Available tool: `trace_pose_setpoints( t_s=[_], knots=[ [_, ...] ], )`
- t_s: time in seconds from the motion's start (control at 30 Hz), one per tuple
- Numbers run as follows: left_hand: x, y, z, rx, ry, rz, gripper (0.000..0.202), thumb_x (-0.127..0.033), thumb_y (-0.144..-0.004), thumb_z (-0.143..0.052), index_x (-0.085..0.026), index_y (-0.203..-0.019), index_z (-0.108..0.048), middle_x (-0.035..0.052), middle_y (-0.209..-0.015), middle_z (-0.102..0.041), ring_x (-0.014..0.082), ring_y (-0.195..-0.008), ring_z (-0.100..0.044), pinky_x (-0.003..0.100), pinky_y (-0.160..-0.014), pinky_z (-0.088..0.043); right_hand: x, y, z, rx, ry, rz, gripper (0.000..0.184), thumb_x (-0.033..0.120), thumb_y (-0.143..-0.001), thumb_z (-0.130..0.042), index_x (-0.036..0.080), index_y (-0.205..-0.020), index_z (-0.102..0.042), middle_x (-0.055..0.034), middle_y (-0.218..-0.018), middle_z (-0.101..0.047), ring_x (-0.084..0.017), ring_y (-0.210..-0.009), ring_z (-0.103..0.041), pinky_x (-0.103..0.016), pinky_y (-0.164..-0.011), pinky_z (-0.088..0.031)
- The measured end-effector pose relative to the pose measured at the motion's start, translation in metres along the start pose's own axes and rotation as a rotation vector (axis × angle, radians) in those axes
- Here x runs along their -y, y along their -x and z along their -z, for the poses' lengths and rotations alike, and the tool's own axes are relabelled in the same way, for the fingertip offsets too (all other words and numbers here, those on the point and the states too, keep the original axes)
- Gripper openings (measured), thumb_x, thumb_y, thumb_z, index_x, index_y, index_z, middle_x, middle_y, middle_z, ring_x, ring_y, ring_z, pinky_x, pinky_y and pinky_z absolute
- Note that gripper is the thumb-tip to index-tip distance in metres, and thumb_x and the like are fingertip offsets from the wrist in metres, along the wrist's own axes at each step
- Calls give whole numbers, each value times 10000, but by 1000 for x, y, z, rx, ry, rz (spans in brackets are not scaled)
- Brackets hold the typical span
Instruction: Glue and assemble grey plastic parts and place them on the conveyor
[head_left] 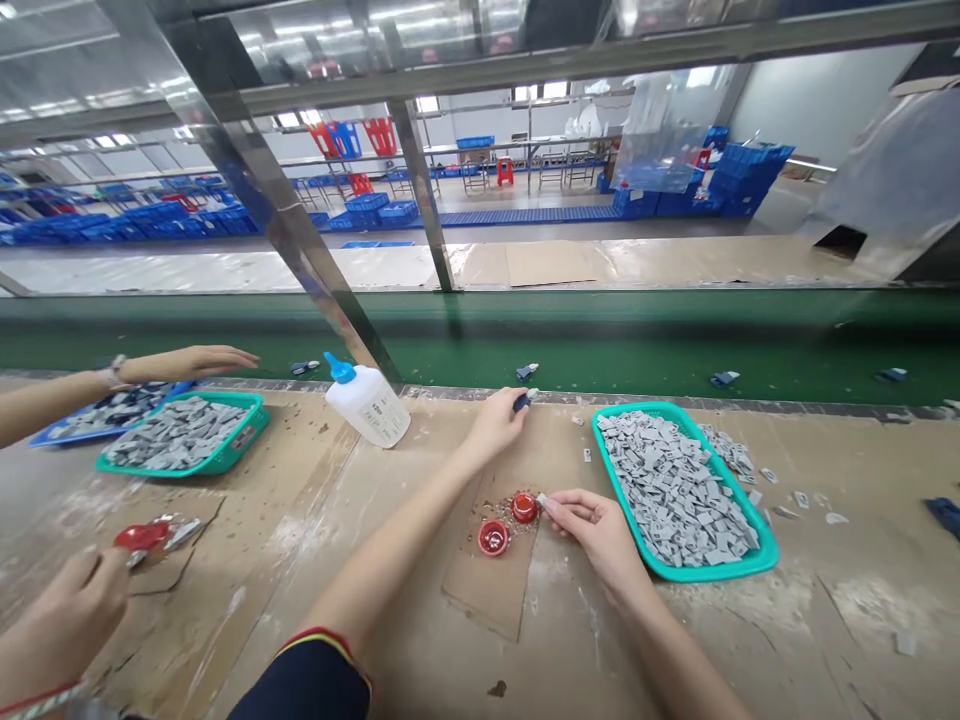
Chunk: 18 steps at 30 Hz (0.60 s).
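My left hand (496, 425) is stretched toward the green conveyor belt (600, 345), its fingers pinched on a small dark-and-white part (523, 400) at the belt's near edge. My right hand (592, 525) pinches a small grey piece (541, 501) and holds its tip at a red cap (524, 508). A second red cap (493, 538) sits just left of it. Both caps rest on a scrap of cardboard (491, 590). A teal tray (757, 560) heaped with several grey pieces lies right of my right hand.
A white glue bottle with a blue nozzle (367, 402) lies tilted left of my left hand. Another person's hands (202, 360) (71, 610) work at the left by a second teal tray (225, 460) and a red cap (142, 537). Finished parts (527, 371) ride the belt.
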<state>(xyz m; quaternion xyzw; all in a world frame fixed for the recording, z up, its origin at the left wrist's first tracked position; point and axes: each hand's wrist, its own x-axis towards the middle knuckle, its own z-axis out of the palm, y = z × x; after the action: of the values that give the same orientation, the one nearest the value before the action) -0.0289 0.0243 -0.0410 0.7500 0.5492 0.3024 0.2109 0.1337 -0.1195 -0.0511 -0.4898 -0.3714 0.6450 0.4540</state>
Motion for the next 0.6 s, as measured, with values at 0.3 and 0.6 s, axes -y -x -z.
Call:
trace_pose_setpoints(
  t_s=[0.3,0.6],
  knots=[
    [22,-86,-12,-3,-239,94,271,-202,-880,-490,-121,-1127,-566,136,-1155,-566,262,-1144,-471,458,-963,-380,11,4,1,26,-139,-53,308,411,-647,-765,135,-770,-706,-48,-701,-693,-109,-595,-558,-217,-579,-428],
    [44,-99,1,104,-196,293,317,-310,-872,-539,-145,-1142,-540,98,-1149,-562,207,-978,-579,411,-822,-499,12,3,11,92,-514,-282,188,249,-645,-783,149,-777,-693,-8,-720,-642,-54,-559,-535,-137,-518,-443]
  ],
)
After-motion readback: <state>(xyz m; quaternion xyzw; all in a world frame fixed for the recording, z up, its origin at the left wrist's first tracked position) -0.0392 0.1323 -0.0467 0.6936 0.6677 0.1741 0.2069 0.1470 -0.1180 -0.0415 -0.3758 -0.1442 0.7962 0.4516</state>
